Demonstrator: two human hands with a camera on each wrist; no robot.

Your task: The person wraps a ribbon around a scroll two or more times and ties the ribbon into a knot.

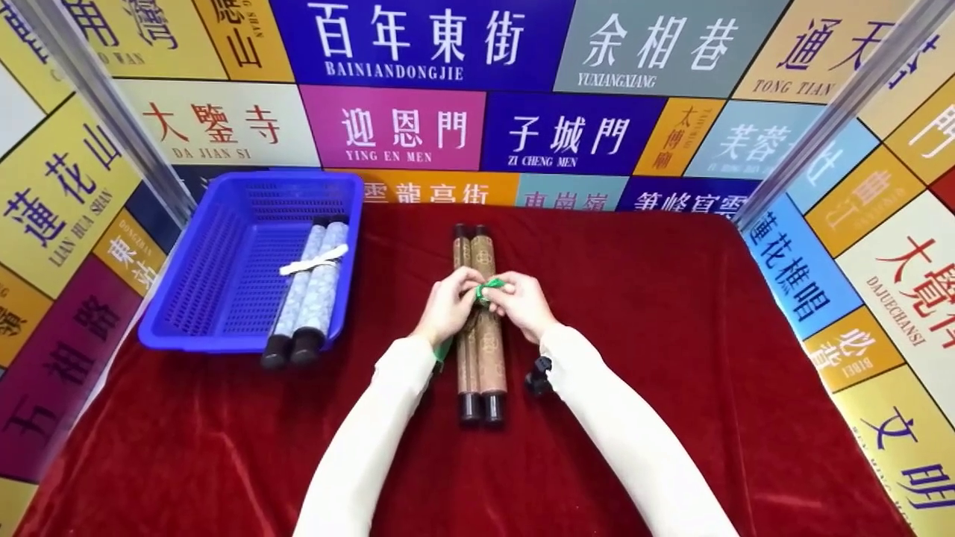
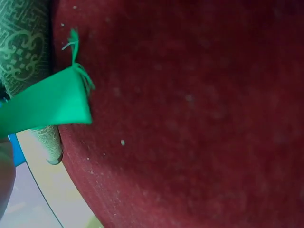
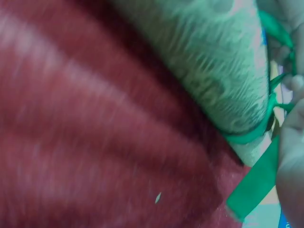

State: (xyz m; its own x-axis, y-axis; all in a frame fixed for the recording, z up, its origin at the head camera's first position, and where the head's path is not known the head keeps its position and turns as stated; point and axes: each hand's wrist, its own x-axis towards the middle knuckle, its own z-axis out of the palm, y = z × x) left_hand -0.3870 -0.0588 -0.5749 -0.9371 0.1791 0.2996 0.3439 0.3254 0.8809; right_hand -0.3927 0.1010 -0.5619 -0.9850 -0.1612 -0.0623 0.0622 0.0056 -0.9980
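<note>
Two brown patterned scrolls with dark end knobs lie side by side, a wider one [image 1: 489, 358] and a narrower one [image 1: 466, 365], in the head view. Over their middle, my left hand [image 1: 446, 304] and right hand [image 1: 525, 304] pinch a green ribbon [image 1: 491, 284] with fingertips close together. One flat ribbon end [image 2: 52, 102] crosses a scroll [image 2: 23, 54] in the left wrist view. In the right wrist view, the ribbon [image 3: 254, 135] wraps round the scroll [image 3: 213, 61], and another flat end hangs by the fingers [image 3: 292, 156].
At the left stands a blue plastic basket [image 1: 168, 337]. Two pale blue scrolls [image 1: 319, 291], bound by a white band [image 1: 317, 260], lean on its front rim with their dark ends sticking out. Red velvet cloth [image 1: 642, 298] covers the table, and printed sign panels [image 1: 574, 138] rise behind it.
</note>
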